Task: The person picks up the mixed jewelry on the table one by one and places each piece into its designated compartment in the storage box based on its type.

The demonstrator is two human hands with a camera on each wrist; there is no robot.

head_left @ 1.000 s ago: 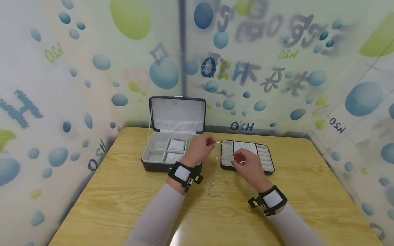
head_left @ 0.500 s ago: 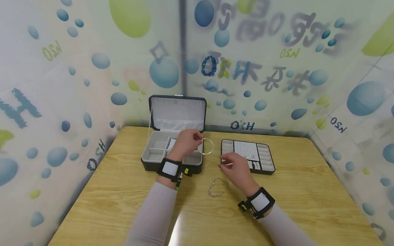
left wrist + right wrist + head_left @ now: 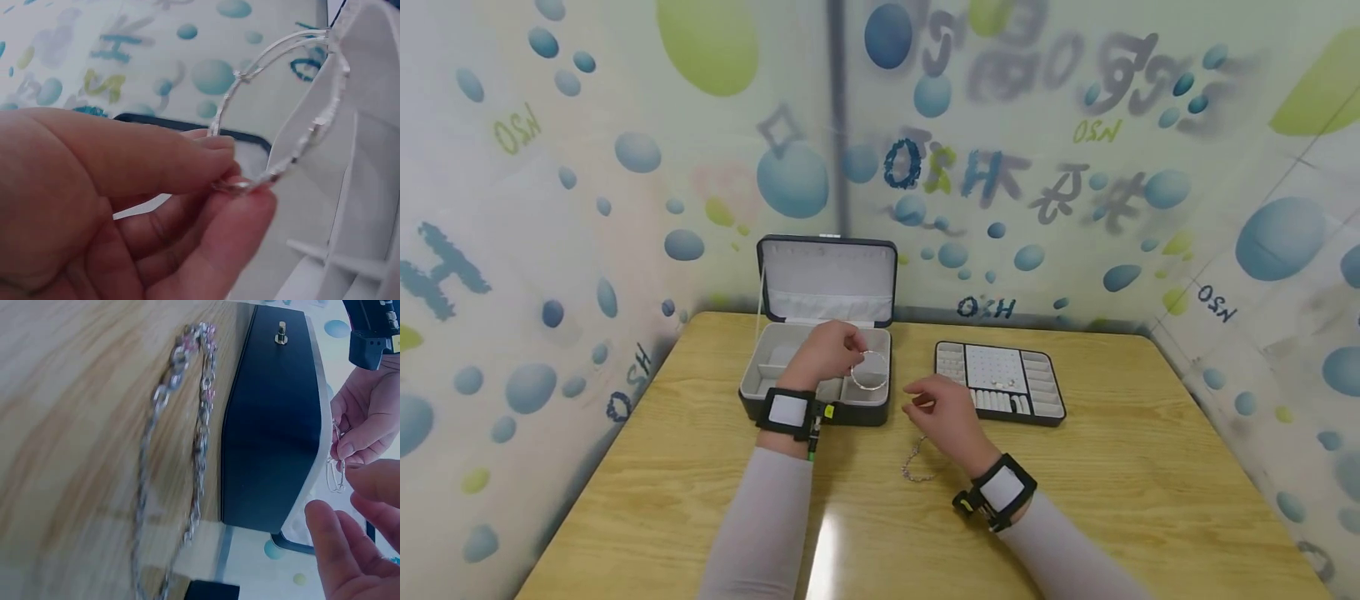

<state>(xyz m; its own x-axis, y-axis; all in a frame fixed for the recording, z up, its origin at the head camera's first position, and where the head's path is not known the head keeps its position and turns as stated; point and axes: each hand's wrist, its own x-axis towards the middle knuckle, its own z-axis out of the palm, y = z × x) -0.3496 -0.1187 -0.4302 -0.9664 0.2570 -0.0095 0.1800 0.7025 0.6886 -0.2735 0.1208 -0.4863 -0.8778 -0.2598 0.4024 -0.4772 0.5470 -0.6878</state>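
A thin silver bangle [image 3: 315, 128] is pinched between the thumb and finger of my left hand [image 3: 823, 357]. It hangs over the right-hand compartments of the open jewelry box [image 3: 865, 414], whose lid [image 3: 831, 275] stands up at the back. In the left wrist view the pale dividers inside the box show behind the bangle. My right hand [image 3: 951, 425] hovers to the right of the box, holding nothing, its fingers loosely bent. Beneath it on the table lies a silver chain bracelet [image 3: 203, 419] with pinkish beads, partly covered by that hand in the head view.
A shallow jewelry tray [image 3: 996, 367] lies on the wooden table [image 3: 1135, 467] right of the box, with small earrings on its white panel and rings in its slots. A patterned curtain wall [image 3: 1045, 275] stands close behind the table.
My left hand has moved leftward with the bangle, from the gap between box and tray to over the box. My right hand has moved left, away from the tray, above the chain bracelet.
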